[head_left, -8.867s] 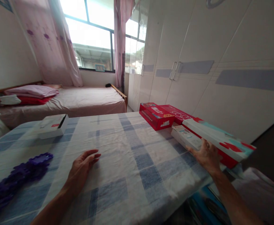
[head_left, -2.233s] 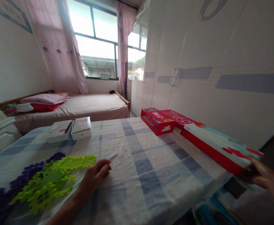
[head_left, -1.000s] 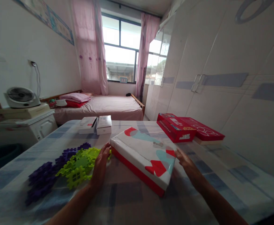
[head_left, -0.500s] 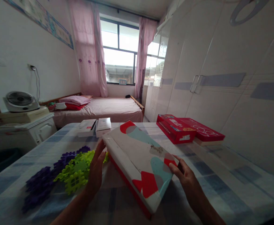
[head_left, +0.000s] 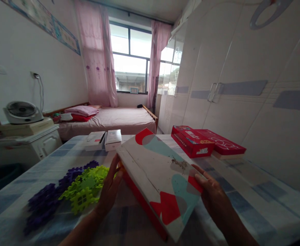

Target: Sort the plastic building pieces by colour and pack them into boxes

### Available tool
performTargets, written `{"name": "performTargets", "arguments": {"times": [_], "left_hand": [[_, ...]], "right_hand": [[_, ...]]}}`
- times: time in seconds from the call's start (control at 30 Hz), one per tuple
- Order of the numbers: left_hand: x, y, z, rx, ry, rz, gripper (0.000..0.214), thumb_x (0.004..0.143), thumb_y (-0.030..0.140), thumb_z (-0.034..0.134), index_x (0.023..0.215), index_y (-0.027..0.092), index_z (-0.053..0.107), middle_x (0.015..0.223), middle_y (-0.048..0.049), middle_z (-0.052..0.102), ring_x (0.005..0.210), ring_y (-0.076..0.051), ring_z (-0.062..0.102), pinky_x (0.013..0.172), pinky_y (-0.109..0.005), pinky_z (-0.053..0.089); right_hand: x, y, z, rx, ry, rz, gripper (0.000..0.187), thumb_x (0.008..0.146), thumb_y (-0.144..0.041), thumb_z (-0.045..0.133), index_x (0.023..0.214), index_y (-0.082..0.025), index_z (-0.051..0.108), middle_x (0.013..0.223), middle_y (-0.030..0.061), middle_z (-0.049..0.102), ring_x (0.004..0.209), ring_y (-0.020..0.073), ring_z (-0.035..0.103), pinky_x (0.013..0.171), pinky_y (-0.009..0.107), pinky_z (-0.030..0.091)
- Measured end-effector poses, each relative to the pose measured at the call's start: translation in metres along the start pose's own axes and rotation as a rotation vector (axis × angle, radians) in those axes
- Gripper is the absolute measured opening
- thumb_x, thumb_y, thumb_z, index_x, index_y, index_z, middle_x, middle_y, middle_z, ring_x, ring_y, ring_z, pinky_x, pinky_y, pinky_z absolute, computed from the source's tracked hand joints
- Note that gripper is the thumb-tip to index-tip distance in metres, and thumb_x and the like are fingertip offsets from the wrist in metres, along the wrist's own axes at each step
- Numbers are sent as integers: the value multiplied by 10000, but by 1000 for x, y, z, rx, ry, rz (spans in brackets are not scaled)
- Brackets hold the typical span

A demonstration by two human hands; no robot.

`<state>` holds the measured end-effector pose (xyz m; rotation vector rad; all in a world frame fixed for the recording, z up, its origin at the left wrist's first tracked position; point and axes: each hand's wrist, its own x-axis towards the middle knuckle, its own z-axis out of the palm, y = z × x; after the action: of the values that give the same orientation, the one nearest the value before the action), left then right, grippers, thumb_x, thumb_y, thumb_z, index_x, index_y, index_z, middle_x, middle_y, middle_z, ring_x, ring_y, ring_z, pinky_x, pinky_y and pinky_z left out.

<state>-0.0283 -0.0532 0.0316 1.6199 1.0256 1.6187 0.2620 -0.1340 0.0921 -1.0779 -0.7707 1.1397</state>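
Note:
A flat cardboard box (head_left: pixel 152 171), white on top with red, grey and pale blue shapes and a red side, is held tilted over the table between my two hands. My left hand (head_left: pixel 111 188) grips its left edge, the fingers partly hidden behind it. My right hand (head_left: pixel 212 188) clasps the right edge, thumb on top and fingertips tucked beneath. Beside my left hand lies a pile of yellow-green plastic interlocking pieces (head_left: pixel 84 189). Purple interlocking pieces (head_left: pixel 46 201) lie just left of them.
Two small white boxes (head_left: pixel 95 141) stand at the table's far edge. A red printed box (head_left: pixel 193 141) and a flatter red box (head_left: pixel 225 143) are at the back right. A blue-and-white checked cloth (head_left: pixel 242 198) covers the table. Behind it is a bed (head_left: pixel 119 118).
Both hands have shifted the box slightly to the right and tipped its top more toward me. The plastic pieces and the other boxes stay where they were.

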Motion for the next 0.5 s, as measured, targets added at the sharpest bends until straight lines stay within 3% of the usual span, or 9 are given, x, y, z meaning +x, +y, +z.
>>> {"name": "performTargets", "arguments": {"times": [0.23,0.5], "left_hand": [[-1,-12,0,110,-20,49,536,919,376,409,1428,296,261,1445,-60,391,1259,-221,439,1044,-416,361],[2,-3,1,531,-129,496,366,854,195,513,1214,254,519,1282,-61,540,1266,-240,411,1037,-453,365]], "right_hand": [[7,-12,-7,187,42,36,687,640,-281,707,1274,-160,471,1020,120,693,893,288,670,794,418,538],[8,-19,-34,299,190,54,543,663,-210,653,1196,-204,554,1033,90,690,916,268,667,792,392,564]]}}
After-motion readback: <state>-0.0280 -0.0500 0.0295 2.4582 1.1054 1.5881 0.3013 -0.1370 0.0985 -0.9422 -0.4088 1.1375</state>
